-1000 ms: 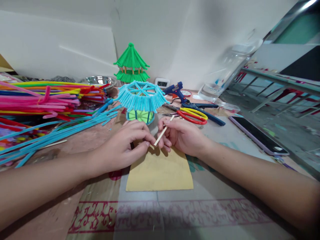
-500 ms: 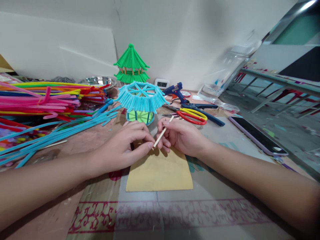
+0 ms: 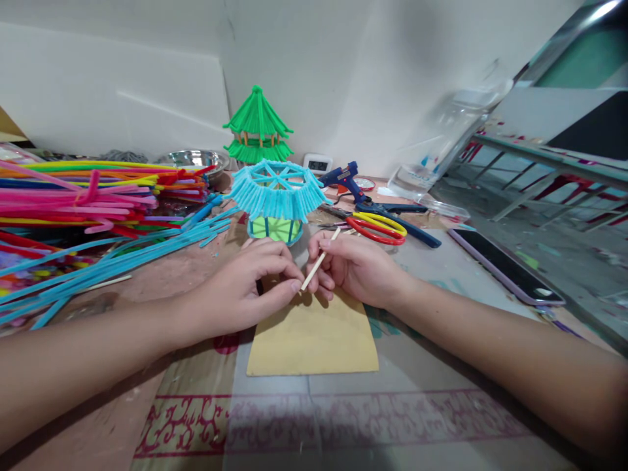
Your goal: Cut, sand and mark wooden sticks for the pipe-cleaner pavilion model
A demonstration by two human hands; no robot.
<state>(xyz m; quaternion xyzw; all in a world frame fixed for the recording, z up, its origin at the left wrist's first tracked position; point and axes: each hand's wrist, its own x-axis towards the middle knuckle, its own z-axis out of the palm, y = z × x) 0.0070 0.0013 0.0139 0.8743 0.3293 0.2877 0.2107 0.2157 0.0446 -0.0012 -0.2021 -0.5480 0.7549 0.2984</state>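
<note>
A short, pale wooden stick (image 3: 320, 261) slants between my two hands above a yellow sheet (image 3: 314, 343). My right hand (image 3: 360, 267) is closed on its upper part, thumb pressed against the fingers. At the lower end, the thumb and forefinger of my left hand (image 3: 262, 278) come together in a pinch at the stick's tip. Its other fingers are curled and partly hidden. Just beyond my hands stands a small pavilion model (image 3: 277, 193) with a light-blue pipe-cleaner roof, open spokes on top and a green base.
Bundles of coloured pipe cleaners (image 3: 88, 196) and loose blue ones (image 3: 142, 255) lie at left. Behind are a green pagoda model (image 3: 258, 124), a metal bowl (image 3: 196, 159) and a small clock (image 3: 318, 163). A glue gun (image 3: 346, 180), scissors (image 3: 380, 227) and a phone (image 3: 505, 267) lie at right.
</note>
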